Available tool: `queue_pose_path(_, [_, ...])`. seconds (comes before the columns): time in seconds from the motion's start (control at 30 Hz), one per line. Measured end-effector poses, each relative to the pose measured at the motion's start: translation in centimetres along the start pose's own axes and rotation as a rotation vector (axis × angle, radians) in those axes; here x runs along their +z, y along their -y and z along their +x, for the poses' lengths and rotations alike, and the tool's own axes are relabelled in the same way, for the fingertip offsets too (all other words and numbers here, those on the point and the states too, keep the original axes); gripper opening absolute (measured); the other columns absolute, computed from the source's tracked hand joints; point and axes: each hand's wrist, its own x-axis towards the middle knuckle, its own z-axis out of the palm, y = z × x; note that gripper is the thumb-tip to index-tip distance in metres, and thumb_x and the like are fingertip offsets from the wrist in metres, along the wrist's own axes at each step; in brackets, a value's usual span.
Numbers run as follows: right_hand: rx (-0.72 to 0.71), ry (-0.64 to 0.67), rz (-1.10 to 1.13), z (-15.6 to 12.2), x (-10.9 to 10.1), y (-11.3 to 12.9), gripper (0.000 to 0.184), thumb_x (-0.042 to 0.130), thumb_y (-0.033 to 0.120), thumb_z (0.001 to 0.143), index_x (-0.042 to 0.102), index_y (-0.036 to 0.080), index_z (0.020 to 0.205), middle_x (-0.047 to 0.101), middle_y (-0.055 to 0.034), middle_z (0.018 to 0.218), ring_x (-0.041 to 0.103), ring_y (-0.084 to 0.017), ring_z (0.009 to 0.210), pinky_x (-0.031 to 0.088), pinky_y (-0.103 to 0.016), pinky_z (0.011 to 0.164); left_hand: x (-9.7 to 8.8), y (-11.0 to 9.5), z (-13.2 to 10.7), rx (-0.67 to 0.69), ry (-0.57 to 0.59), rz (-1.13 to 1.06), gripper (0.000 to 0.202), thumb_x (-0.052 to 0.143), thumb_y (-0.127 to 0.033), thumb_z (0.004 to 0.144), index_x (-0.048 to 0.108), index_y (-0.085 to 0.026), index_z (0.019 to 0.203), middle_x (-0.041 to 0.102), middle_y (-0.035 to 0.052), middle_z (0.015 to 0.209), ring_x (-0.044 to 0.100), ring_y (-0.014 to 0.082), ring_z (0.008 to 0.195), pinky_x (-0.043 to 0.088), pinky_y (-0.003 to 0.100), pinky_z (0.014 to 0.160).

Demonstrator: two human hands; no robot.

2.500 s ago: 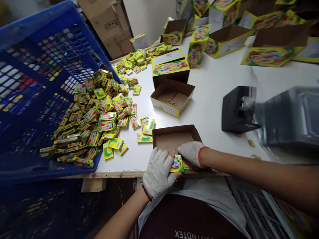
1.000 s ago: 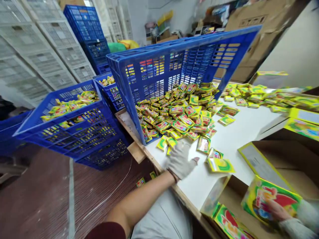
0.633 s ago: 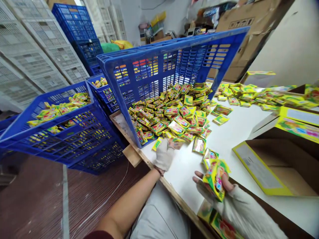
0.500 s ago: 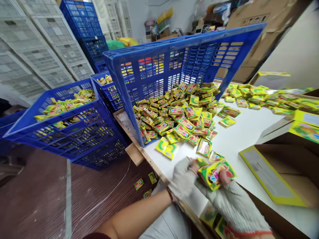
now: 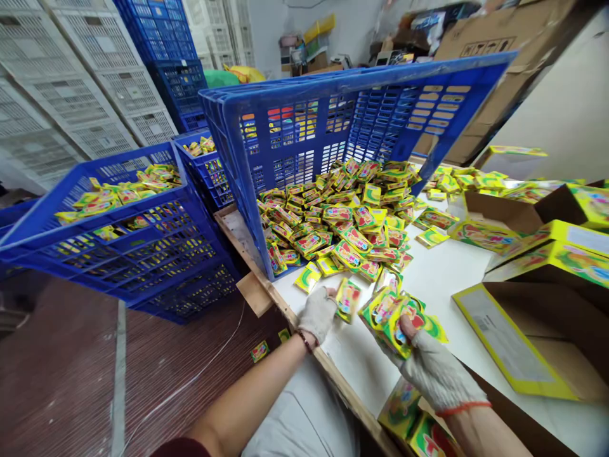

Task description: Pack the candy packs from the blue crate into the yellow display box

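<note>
Both hands wear white knit gloves. My right hand [image 5: 431,371] is closed on a fanned stack of yellow-green packets [image 5: 392,312], held just above the white table [image 5: 442,279]. My left hand [image 5: 318,312] pinches one packet [image 5: 347,298] at the near edge of the heap. A big pile of the same packets [image 5: 347,216] spills out of a tilted blue crate [image 5: 333,127] onto the table.
An open yellow carton [image 5: 533,336] lies to the right, with more cartons [image 5: 561,235] behind it. Blue crates with packets [image 5: 118,222] stand to the left, beside white crate stacks [image 5: 66,95]. Fallen packets [image 5: 259,350] lie on the brown floor.
My view swung left from the carton to the crate. My left hand passed a packet to the right hand's stack, then went back to the pile and picked up another; the stack has grown.
</note>
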Motion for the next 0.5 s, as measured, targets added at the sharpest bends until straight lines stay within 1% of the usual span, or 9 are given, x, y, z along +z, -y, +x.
queue_pose_path(0.03, [0.014, 0.024, -0.005, 0.3, 0.3, -0.2, 0.064, 0.090, 0.022, 0.061, 0.065, 0.027, 0.119, 0.077, -0.0063, 0.112, 0.071, -0.032, 0.108, 0.061, -0.053, 0.091, 0.6, -0.1, -0.7, 0.005, 0.035, -0.024, 0.026, 0.051, -0.013, 0.089, 0.070, -0.015, 0.107, 0.075, 0.0101, 0.097, 0.070, 0.0223, 0.090, 0.058, 0.035, 0.082])
queue_pose_path(0.1, [0.053, 0.100, -0.064, 0.8, 0.6, -0.4, 0.063, 0.089, 0.022, 0.059, 0.065, 0.026, 0.117, 0.077, -0.0067, 0.108, 0.071, -0.033, 0.107, 0.060, -0.055, 0.090, 1.3, -0.5, -1.8, 0.045, 0.088, -0.023, 0.025, 0.050, -0.015, 0.091, 0.072, -0.017, 0.103, 0.076, 0.0083, 0.091, 0.071, 0.0210, 0.085, 0.059, 0.032, 0.077])
queue_pose_path(0.17, [0.067, 0.173, -0.174, 0.9, 0.7, -0.4, 0.058, 0.088, 0.028, 0.060, 0.066, 0.024, 0.113, 0.077, -0.0088, 0.104, 0.071, -0.034, 0.102, 0.059, -0.056, 0.088, 0.7, -0.7, -1.8, 0.093, 0.069, 0.029, 0.023, 0.050, -0.021, 0.093, 0.072, -0.019, 0.100, 0.076, 0.0086, 0.094, 0.071, 0.0228, 0.091, 0.059, 0.035, 0.082])
queue_pose_path(0.2, [0.040, 0.197, -0.256, 0.9, 0.7, -0.4, 0.054, 0.086, 0.033, 0.062, 0.066, 0.022, 0.111, 0.076, -0.0101, 0.102, 0.072, -0.034, 0.098, 0.058, -0.056, 0.087, -0.1, -0.8, -1.2, 0.114, 0.036, 0.072, 0.022, 0.052, -0.024, 0.093, 0.072, -0.020, 0.101, 0.075, 0.0097, 0.100, 0.069, 0.0252, 0.099, 0.058, 0.038, 0.089])
queue_pose_path(0.27, [-0.088, 0.192, -0.533, 0.9, 0.7, -0.4, 0.046, 0.081, 0.038, 0.067, 0.064, 0.020, 0.106, 0.075, -0.0110, 0.095, 0.071, -0.032, 0.088, 0.057, -0.054, 0.084, -2.3, -0.6, 0.5, 0.139, -0.041, 0.172, 0.022, 0.062, -0.026, 0.087, 0.069, -0.021, 0.108, 0.071, 0.0129, 0.116, 0.059, 0.0322, 0.123, 0.047, 0.046, 0.107])
queue_pose_path(0.33, [-0.287, 0.168, -0.947, 0.8, 0.6, -0.7, 0.039, 0.074, 0.033, 0.070, 0.061, 0.020, 0.104, 0.072, -0.0090, 0.089, 0.068, -0.029, 0.081, 0.056, -0.051, 0.080, -4.6, -0.2, 2.3, 0.138, -0.073, 0.253, 0.034, 0.072, -0.020, 0.075, 0.068, -0.019, 0.109, 0.066, 0.0164, 0.122, 0.047, 0.0386, 0.135, 0.035, 0.052, 0.115])
queue_pose_path(0.37, [-0.393, 0.204, -1.179, 0.7, 0.6, -1.0, 0.036, 0.070, 0.027, 0.070, 0.060, 0.020, 0.104, 0.070, -0.0080, 0.087, 0.066, -0.029, 0.080, 0.055, -0.049, 0.080, -5.5, 0.1, 3.0, 0.136, -0.063, 0.283, 0.035, 0.073, -0.018, 0.072, 0.068, -0.017, 0.106, 0.066, 0.0173, 0.120, 0.048, 0.0397, 0.133, 0.034, 0.053, 0.115])
queue_pose_path(0.4, [-0.497, 0.277, -1.400, 0.6, 0.7, -1.3, 0.035, 0.066, 0.020, 0.068, 0.060, 0.020, 0.103, 0.069, -0.0077, 0.089, 0.065, -0.028, 0.082, 0.053, -0.048, 0.080, -6.1, 0.4, 3.4, 0.136, -0.034, 0.303, 0.031, 0.072, -0.018, 0.071, 0.068, -0.017, 0.102, 0.068, 0.0169, 0.116, 0.052, 0.0388, 0.127, 0.038, 0.051, 0.112])
queue_pose_path(0.5, [-0.769, 0.596, -1.883, 0.6, 1.0, -2.6, 0.040, 0.057, 0.008, 0.062, 0.063, 0.019, 0.100, 0.067, -0.0097, 0.101, 0.061, -0.027, 0.093, 0.049, -0.043, 0.086, -6.3, 1.1, 2.8, 0.165, 0.144, 0.302, 0.015, 0.067, -0.030, 0.078, 0.070, -0.019, 0.087, 0.072, 0.0074, 0.093, 0.066, 0.0276, 0.096, 0.051, 0.038, 0.089])
